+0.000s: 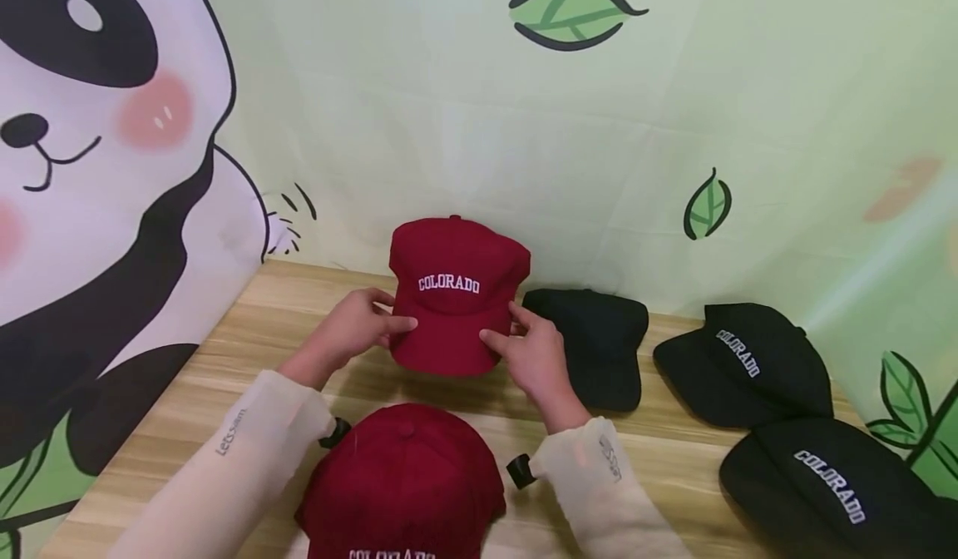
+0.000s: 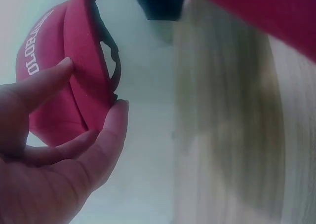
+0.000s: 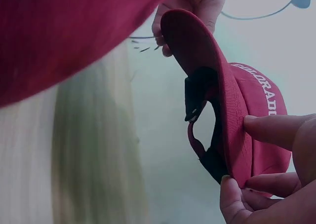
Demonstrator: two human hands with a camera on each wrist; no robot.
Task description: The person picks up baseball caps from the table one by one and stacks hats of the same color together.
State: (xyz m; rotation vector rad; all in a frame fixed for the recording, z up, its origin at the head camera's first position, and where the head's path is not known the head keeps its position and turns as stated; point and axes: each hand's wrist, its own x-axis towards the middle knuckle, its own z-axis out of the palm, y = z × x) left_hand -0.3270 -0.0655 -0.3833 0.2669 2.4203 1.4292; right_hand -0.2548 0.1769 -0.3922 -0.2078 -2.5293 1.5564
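A red cap (image 1: 456,251) with white COLORADO lettering is held upright near the back wall, its brim toward me. My left hand (image 1: 355,326) pinches the brim's left side, thumb on top and fingers beneath. On the opposite side my right hand (image 1: 535,355) grips the brim the same way. Both wrist views show the cap above the table, and the right wrist view shows the strap opening (image 3: 202,128) at its back. A second red cap (image 1: 407,467) is nearer me, between my forearms, its lettering cut off by the frame's bottom edge.
Just right of the held cap lies a black cap (image 1: 602,347) with no lettering showing. Two black COLORADO caps (image 1: 778,376) sit at the right, the nearer one (image 1: 823,484) touching the other. The wooden table (image 1: 247,326) meets a printed cloth wall (image 1: 419,126) behind.
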